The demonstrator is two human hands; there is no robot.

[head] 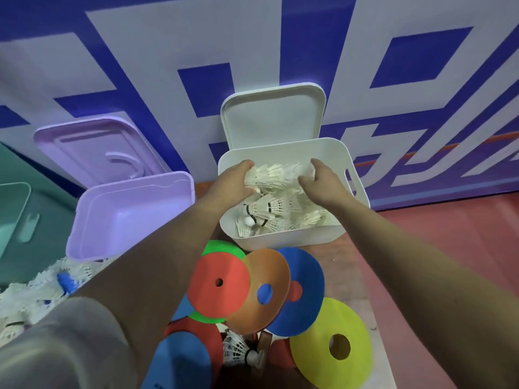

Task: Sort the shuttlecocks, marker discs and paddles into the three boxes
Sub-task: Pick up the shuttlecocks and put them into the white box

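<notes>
Both my hands reach over the white box (351,175), which holds several white shuttlecocks (269,209). My left hand (233,181) and my right hand (320,178) together grip a bunch of shuttlecocks (276,174) above the box. An empty purple box (132,217) stands to the left, a green box (25,220) at the far left. Marker discs lie near me: red (219,282), orange (269,290), blue (306,290), yellow (334,343). More shuttlecocks (33,299) lie loose at lower left, and one shuttlecock (238,352) sits between the discs. No paddle is clearly visible.
The white lid (272,116) and the purple lid (92,147) lean against the blue-and-white wall behind the boxes. Red floor stretches to the right (435,234). A blue object (66,282) lies among the loose shuttlecocks.
</notes>
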